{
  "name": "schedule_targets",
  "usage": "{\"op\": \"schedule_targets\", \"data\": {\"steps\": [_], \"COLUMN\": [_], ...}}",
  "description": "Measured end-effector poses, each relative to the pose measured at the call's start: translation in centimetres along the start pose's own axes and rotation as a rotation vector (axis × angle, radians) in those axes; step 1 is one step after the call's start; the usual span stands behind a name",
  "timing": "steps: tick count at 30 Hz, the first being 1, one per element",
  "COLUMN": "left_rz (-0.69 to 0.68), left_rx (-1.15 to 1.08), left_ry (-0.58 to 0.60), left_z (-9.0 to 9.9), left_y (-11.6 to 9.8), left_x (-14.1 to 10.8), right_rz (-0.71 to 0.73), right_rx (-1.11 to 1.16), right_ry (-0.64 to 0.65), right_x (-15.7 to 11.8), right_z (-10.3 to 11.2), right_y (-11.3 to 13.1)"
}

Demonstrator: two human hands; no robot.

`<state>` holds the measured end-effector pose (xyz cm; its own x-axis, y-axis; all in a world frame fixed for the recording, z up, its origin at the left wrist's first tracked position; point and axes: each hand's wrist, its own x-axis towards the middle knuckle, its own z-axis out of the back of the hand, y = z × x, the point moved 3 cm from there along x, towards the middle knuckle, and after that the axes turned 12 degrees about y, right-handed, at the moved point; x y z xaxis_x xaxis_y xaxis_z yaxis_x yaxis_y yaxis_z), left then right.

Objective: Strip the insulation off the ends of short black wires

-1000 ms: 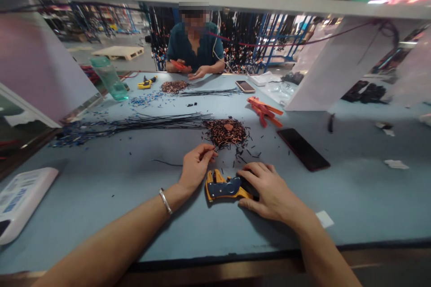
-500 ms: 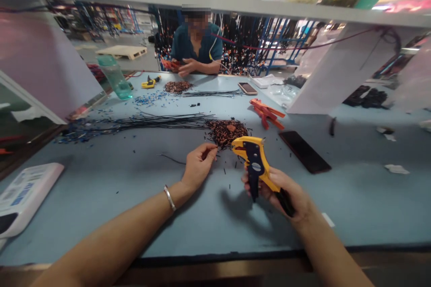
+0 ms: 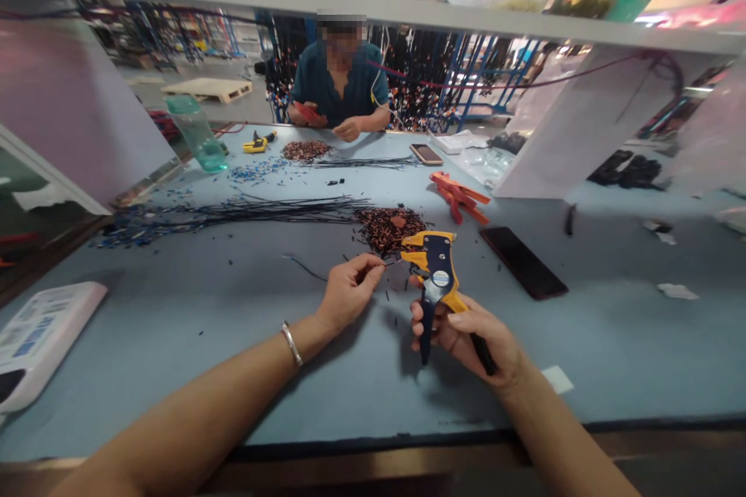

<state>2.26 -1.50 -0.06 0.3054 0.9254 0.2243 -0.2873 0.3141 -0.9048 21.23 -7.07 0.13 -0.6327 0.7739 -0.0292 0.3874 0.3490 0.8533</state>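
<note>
My left hand (image 3: pixel 350 291) pinches a thin black wire (image 3: pixel 306 269), whose tail trails to the left and whose short end sticks out toward the tool. In my right hand (image 3: pixel 466 334) is a yellow and black wire stripper (image 3: pixel 438 272), its jaws pointing left, close to the wire's short end. The stripper's handles are spread apart. Just behind both hands lies a heap of small black and copper-coloured pieces (image 3: pixel 385 229). A bundle of long black wires (image 3: pixel 273 210) runs left from this heap.
Red-orange pliers (image 3: pixel 459 196) and a dark phone (image 3: pixel 523 262) lie to the right. A white device (image 3: pixel 50 334) sits at the left edge. Across the table a person (image 3: pixel 339 85) works near a green bottle (image 3: pixel 198 133) and yellow tool (image 3: pixel 258 143). A shelf (image 3: pixel 373 9) crosses above.
The stripper's handles have spread and its jaws have opened. My left hand has shifted slightly right, and the wire end now shows beside the jaws. The person opposite has moved their hands apart.
</note>
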Motion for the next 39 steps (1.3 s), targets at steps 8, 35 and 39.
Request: {"op": "schedule_targets", "data": {"steps": [8, 35, 39], "left_rz": [0.02, 0.097, 0.091], "left_rx": [-0.071, -0.423, -0.362], "left_ry": [0.122, 0.355, 0.364], "left_z": [-0.5, -1.7, -1.6], "left_y": [-0.2, -1.2, -1.3], "left_x": [-0.2, -0.4, -0.4], "right_rz": [0.119, 0.292, 0.286], "right_rx": [-0.828, -1.659, -1.709], "right_ry": [-0.167, -0.244, -0.257], "right_x": [-0.3, 0.5, 0.6], "right_z": [-0.5, -0.9, -1.0], "right_y": [1.4, 0.1, -0.1]}}
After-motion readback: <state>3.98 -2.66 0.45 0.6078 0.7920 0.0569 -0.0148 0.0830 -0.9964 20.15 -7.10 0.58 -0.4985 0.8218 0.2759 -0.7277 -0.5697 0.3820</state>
